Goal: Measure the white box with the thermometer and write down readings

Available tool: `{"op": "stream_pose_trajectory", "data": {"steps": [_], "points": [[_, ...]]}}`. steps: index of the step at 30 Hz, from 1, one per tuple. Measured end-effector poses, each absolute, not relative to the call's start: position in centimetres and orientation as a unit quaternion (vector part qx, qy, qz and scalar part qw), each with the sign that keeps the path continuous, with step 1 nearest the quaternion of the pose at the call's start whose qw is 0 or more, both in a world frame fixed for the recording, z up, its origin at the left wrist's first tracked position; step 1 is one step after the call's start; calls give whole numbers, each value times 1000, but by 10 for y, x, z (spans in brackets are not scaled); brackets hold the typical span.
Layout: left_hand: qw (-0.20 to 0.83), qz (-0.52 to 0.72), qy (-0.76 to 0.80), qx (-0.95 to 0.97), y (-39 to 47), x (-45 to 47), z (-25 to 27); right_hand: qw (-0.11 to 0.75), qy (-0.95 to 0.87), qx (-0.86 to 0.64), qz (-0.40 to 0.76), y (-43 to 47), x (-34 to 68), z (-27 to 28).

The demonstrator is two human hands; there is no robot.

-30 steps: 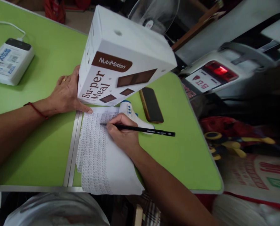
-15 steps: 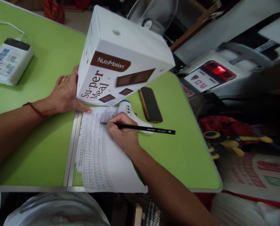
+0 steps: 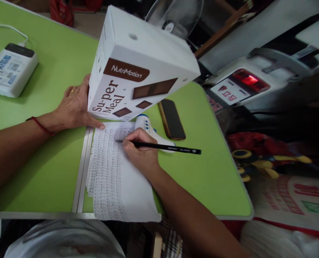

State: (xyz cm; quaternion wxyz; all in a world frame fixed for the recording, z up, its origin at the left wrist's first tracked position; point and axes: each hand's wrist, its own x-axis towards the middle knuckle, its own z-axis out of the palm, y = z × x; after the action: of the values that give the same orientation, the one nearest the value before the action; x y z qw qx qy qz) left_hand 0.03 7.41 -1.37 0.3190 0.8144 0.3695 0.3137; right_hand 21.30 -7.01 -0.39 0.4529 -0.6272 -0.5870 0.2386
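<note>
My right hand (image 3: 143, 148) pinches a black pen (image 3: 172, 147), its tip on a sheet of paper (image 3: 132, 193) filled with dense rows of small handwriting on its left part. More sheets show under its left edge. My left hand (image 3: 75, 104) lies spread on the table, thumb on the paper's top left corner, fingers against the side of a white NutriMotion box (image 3: 145, 57). Some of those fingertips are hidden by the box. Just beyond my right hand lies a white and blue handheld thermometer (image 3: 159, 140), partly covered by that hand.
A phone (image 3: 171, 119) lies right of the box on the green table (image 3: 41, 157). A white device (image 3: 13, 70) with a cable sits at the left. Behind the box stands a fan (image 3: 175, 18). Bags (image 3: 290, 200) are beyond the table's right edge.
The pen and my right hand have shifted very slightly to the right. The paper's lower right corner has moved a little left and down. My left hand stays in place.
</note>
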Motion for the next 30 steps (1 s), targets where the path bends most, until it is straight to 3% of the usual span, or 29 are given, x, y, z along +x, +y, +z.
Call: {"op": "stream_pose_trajectory", "data": {"steps": [10,23,27,30], "points": [[387,363,360,767,74,3,-15,455,-590,-628,226,-69,214,-5],[313,337,361,811,79,0,-22,461,-590,-628,214,-69,215,-7],[270,315,369,832,80,0,-22,464,-623,-606,169,-71,219,-6],[280,336,341,832,76,1,-15,418,-712,-551,117,-73,227,-3]]}}
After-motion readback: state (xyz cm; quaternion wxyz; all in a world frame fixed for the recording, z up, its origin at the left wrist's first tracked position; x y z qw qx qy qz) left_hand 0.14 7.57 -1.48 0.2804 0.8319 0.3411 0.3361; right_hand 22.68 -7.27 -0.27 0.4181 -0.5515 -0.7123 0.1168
